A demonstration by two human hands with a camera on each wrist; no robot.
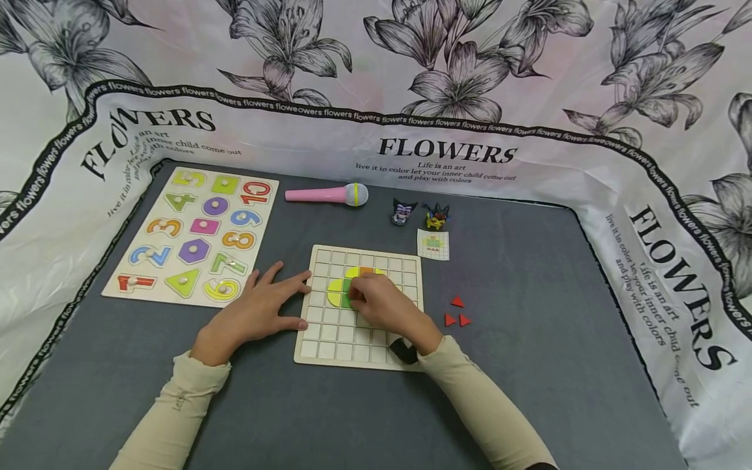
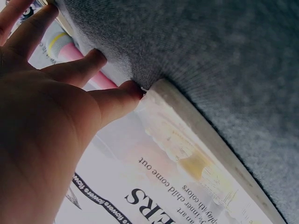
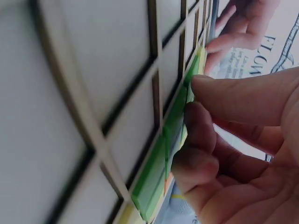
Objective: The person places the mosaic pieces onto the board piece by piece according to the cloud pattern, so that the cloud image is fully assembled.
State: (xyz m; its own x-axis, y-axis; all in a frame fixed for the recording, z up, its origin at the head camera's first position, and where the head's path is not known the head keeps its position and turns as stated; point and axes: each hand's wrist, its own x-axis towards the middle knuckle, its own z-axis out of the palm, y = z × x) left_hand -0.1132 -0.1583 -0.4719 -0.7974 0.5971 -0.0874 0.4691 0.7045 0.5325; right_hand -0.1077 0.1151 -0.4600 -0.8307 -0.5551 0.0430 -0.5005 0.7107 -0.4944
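A pale wooden grid board [image 1: 317,334] lies in the middle of the table. My left hand [image 1: 249,320] has its fingers spread, with fingertips and thumb against the board's left edge. Over the grid, my right hand [image 1: 388,305] curls its fingers and pinches a green tile [image 3: 190,91] down at the board surface, partly hidden by the thumb and fingers. Other green tiles [image 3: 152,186] sit in the cells beside it. Around them are rounded yellow pieces [image 1: 333,294] and an orange piece [image 1: 366,270], partly covered by the right hand in the head view.
Several small red triangles [image 1: 457,301] lie right of the board. A pattern card [image 1: 433,245] and two small figurines [image 1: 403,212] are behind them. A pink toy microphone [image 1: 320,195] lies at the back, and a number-and-shape puzzle board [image 1: 135,266] at the left.
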